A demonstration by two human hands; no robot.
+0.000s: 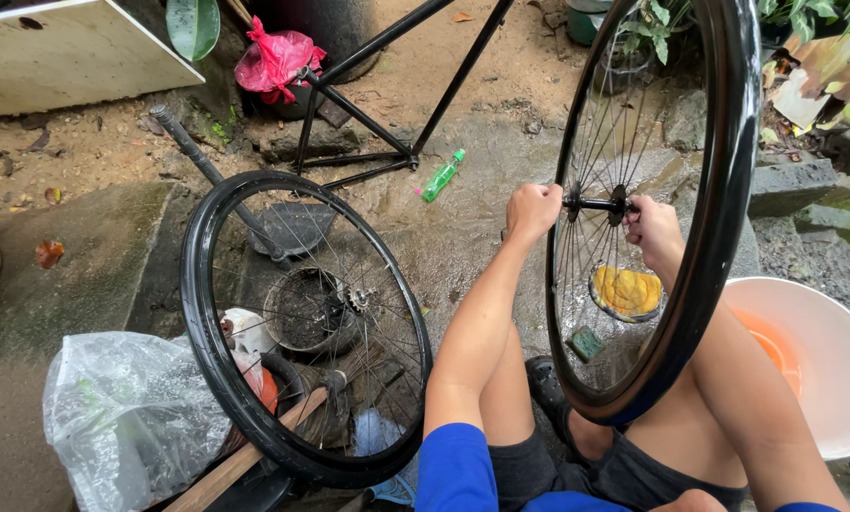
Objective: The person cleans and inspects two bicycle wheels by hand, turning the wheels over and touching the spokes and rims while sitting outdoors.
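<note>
A black bicycle wheel (676, 218) stands upright, rim edge-on, thin silver spokes running to a dark axle (598, 203) at its centre. Its lowest part sits just left of the pale orange basin (823, 379), seemingly resting between the knees.

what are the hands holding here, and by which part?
Both hands hold the upright bicycle wheel by its axle at the hub: left hand on one end, right hand on the other. Rim and spokes untouched.

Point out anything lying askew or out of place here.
A green plastic bottle lies tipped on its side on the wet ground, near the black bicycle frame. Both hands, left and right, grip the upright wheel's axle.
</note>
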